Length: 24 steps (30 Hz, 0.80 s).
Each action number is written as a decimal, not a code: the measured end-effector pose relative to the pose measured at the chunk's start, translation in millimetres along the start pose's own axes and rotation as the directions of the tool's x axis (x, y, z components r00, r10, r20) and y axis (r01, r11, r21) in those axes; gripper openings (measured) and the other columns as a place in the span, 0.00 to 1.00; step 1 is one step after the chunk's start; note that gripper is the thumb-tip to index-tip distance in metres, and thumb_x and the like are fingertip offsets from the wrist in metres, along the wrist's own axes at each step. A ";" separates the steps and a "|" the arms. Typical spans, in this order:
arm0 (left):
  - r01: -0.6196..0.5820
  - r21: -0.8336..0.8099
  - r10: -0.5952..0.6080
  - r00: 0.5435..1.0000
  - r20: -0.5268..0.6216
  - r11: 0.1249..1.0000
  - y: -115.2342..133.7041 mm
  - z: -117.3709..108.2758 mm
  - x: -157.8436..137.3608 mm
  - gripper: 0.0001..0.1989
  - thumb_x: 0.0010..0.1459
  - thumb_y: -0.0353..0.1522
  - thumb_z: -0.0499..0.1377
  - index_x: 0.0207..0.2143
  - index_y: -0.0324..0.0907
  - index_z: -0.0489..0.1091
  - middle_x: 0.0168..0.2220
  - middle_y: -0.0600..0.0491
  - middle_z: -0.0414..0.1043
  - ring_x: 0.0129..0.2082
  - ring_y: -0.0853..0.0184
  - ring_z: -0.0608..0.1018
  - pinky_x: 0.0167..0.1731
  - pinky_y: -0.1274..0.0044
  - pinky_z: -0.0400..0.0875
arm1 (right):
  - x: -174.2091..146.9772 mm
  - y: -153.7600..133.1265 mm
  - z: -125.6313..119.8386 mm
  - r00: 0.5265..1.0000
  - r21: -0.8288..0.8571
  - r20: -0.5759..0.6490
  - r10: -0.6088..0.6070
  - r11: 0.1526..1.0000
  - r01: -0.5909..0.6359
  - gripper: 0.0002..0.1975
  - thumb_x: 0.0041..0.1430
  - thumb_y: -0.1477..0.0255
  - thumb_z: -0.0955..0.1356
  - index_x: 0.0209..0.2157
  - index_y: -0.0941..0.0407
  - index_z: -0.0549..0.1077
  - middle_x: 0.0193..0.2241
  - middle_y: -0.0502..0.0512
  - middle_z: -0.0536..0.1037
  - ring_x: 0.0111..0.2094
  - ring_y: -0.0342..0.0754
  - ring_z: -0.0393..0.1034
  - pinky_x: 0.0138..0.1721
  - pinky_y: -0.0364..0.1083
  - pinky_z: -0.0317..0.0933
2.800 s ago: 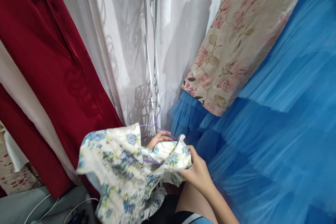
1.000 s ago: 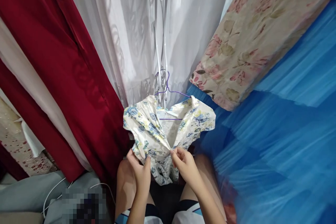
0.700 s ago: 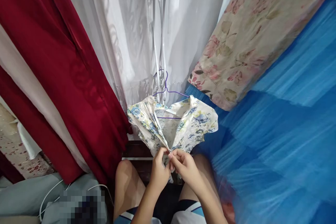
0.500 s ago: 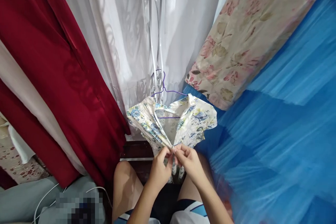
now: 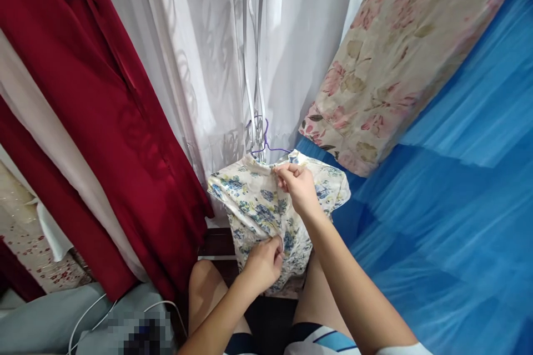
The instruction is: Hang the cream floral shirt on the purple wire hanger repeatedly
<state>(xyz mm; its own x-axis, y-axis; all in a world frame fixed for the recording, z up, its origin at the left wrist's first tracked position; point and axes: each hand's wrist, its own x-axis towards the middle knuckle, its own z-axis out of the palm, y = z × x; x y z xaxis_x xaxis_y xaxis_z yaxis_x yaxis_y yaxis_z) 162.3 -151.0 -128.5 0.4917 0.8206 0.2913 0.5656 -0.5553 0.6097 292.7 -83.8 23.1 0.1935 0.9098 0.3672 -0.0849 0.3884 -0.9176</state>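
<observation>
A white blouse [image 5: 245,191] with blue and yellow flowers hangs in front of me on a thin purple hanger [image 5: 267,143]. Its two front edges meet along the middle, from the collar down. At the top of this line, just below the collar, my right hand [image 5: 297,184] is closed in a pinch; whatever small part lies in its fingertips is hidden. Lower on the same line, my left hand [image 5: 264,262] grips the fabric with curled fingers. The blouse's hem falls between my knees.
White straps [image 5: 252,66] run down to the hanger in front of white curtains [image 5: 208,50]. Dark red cloth [image 5: 137,138] hangs left; cream floral cloth [image 5: 375,77] and blue tulle [image 5: 441,222] hang right. A grey cushion [image 5: 54,310] with a white cord [image 5: 85,310] is lower left.
My right hand has moved up from beside my left hand to the collar. The open V of the blouse's front has closed. My left hand stays low on the fabric.
</observation>
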 end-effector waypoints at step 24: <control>-0.178 -0.849 -0.739 0.426 -0.522 0.497 -102.7 -153.0 114.6 0.08 0.58 0.34 0.59 0.28 0.39 0.68 0.24 0.56 0.68 0.27 0.72 0.73 0.33 0.80 0.66 | -49.1 58.8 -18.6 0.987 -0.235 0.155 0.031 0.972 0.006 0.08 0.51 0.71 0.67 0.22 0.56 0.64 0.14 0.43 0.58 0.17 0.39 0.50 0.21 0.41 0.43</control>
<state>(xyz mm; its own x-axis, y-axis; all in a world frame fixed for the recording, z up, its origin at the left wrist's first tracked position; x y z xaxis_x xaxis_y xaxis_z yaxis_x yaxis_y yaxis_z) 59.2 20.7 -45.0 -0.5541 0.8304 0.0583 -0.3690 -0.3077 0.8770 296.3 -108.4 -51.6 0.0365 0.9331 0.3578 0.1483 0.3490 -0.9253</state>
